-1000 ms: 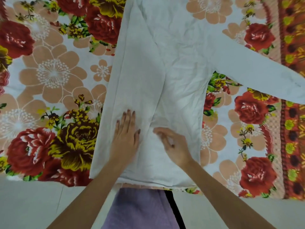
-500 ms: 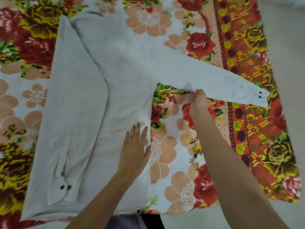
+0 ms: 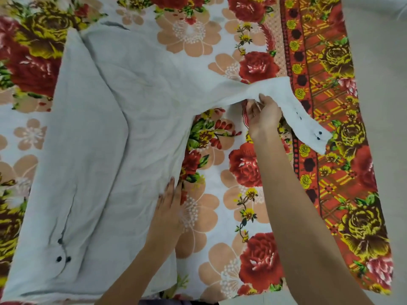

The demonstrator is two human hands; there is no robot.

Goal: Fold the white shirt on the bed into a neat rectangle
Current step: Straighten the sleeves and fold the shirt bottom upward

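Observation:
The white shirt (image 3: 132,133) lies flat on the bed, its left side and sleeve folded inward over the body, with dark cuff buttons near the lower left. The right sleeve (image 3: 286,100) stretches out to the right. My right hand (image 3: 263,115) pinches that sleeve near its middle and holds it lifted off the sheet, so the buttoned cuff (image 3: 317,137) hangs down to the right. My left hand (image 3: 168,208) lies flat with fingers together at the shirt's right side edge, partly on the cloth.
The bed carries a floral sheet (image 3: 242,216) with red roses and peach flowers, and an orange patterned border (image 3: 326,84) along its right side. Pale floor (image 3: 385,106) shows beyond the border. Purple clothing sits at the bottom edge.
My right hand has gone from the shirt's body to the right sleeve, gripped it and raised it, so the cuff droops. My left hand slid to the shirt's right edge.

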